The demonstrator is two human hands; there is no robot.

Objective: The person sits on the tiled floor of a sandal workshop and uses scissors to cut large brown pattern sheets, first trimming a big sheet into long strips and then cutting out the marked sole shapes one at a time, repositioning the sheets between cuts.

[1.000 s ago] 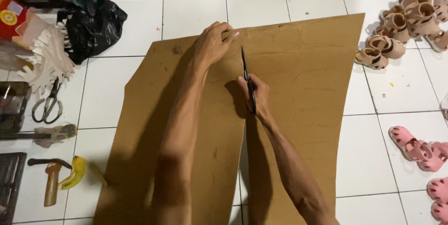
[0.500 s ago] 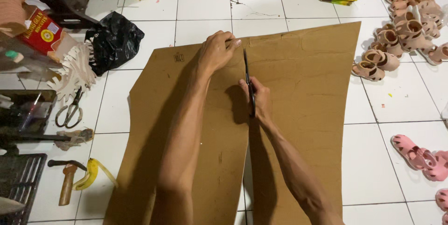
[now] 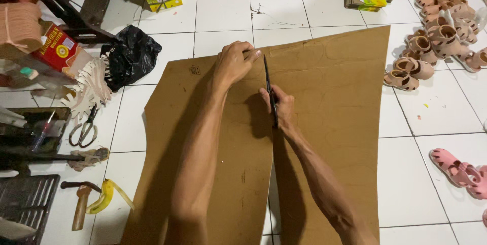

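The right hand [image 3: 280, 107] grips scissors [image 3: 270, 88] cutting a brown cardboard sheet [image 3: 335, 103] on the tiled floor [image 3: 223, 11]; the slit nearly reaches the far edge, where the left hand [image 3: 234, 63] presses flat.

Lighting even and fairly bright, from overhead. White tiled floor [image 3: 223, 11] shows a mild sheen, no hard glare. Soft shadows fall left of both forearms onto the brown cardboard sheet [image 3: 335, 98]; a darker patch sits under the right hand [image 3: 279, 108]. Centre sharp. Left edge dim and cluttered; slight wide-angle bending at the corners, where pale sandals [image 3: 431, 37] soften.
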